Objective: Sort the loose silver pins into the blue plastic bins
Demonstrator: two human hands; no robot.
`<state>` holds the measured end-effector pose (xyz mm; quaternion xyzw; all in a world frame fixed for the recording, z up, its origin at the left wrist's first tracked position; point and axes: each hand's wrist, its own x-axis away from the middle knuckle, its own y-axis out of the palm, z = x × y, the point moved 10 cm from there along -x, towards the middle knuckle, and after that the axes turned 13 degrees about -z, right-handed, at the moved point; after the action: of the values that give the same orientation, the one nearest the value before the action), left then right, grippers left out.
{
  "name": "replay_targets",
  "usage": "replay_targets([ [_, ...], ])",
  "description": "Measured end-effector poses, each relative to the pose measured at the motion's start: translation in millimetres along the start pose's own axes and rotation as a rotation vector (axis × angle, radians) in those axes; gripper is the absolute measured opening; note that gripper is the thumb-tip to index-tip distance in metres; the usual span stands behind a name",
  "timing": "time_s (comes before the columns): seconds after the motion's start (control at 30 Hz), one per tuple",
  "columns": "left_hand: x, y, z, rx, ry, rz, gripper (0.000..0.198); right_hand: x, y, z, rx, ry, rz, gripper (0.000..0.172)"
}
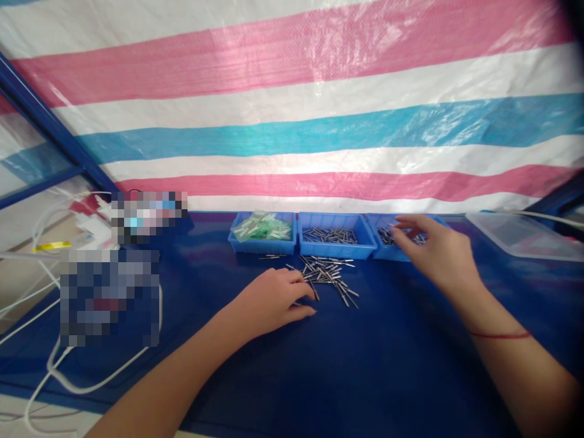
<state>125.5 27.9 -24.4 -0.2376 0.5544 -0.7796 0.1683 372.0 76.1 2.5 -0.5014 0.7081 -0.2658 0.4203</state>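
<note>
My left hand (280, 301) rests at the left edge of a loose pile of slim metal pins (326, 271) on the table. Its thumb and fingers are apart, with a few pins beside and partly under the fingertips. My right hand (435, 249) hovers over the right blue bin (387, 250), thumb and index finger spread. No held piece shows in it. Inside that bin are more small metal pieces (385, 236), partly hidden by the hand. The middle blue bin (335, 249) contains similar metal pins (331, 235).
At the left, a blue bin (264, 246) holds small green-and-white packets (262, 226). A clear plastic lid or tray (524, 240) lies far right. White cables (91, 386) and blurred items crowd the left side. A striped sheet (319, 134) hangs behind the blue table (356, 371).
</note>
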Motion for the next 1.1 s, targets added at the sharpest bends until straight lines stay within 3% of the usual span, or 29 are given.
replay_targets([
  [0.13,-5,10.2,0,-0.045,-0.010,-0.016,0.015,-2,-3,5,0.012,0.011,-0.016,0.029],
  [0.23,-5,11.7,-1,-0.074,-0.022,-0.004,0.017,5,-9,-7,-0.002,0.006,0.001,0.028],
  [0.33,-3,11.0,-3,-0.084,-0.042,0.000,0.018,15,-6,-34,-0.034,-0.098,-0.002,0.022],
  [0.43,-2,14.5,-3,-0.082,-0.031,-0.029,0.017,29,6,-74,-0.075,-0.321,-0.045,0.017],
  [0.53,-3,14.7,-4,-0.127,-0.043,-0.018,0.014,43,27,-104,-0.107,-0.460,-0.172,0.015],
  [0.6,-2,6.8,-6,-0.117,-0.071,0.054,0.015,51,39,-117,-0.153,-0.491,-0.260,0.014],
  [0.67,1,-6.4,-10,0.024,-0.087,0.170,0.017,57,52,-124,-0.246,-0.480,-0.357,0.014],
  [0.73,5,-16.0,-18,0.323,-0.089,0.279,0.020,63,63,-129,-0.376,-0.450,-0.448,0.015],
  [0.9,3,-3.7,-33,1.114,-0.040,0.374,0.027,71,82,-130,-0.709,-0.329,-0.527,0.014],
  [1.0,0,4.2,-34,1.282,-0.029,0.394,0.032,71,88,-123,-0.926,-0.217,-0.520,0.016],
  [1.1,-2,8.6,-34,1.339,-0.033,0.386,0.034,70,88,-122,-0.994,-0.178,-0.519,0.016],
])
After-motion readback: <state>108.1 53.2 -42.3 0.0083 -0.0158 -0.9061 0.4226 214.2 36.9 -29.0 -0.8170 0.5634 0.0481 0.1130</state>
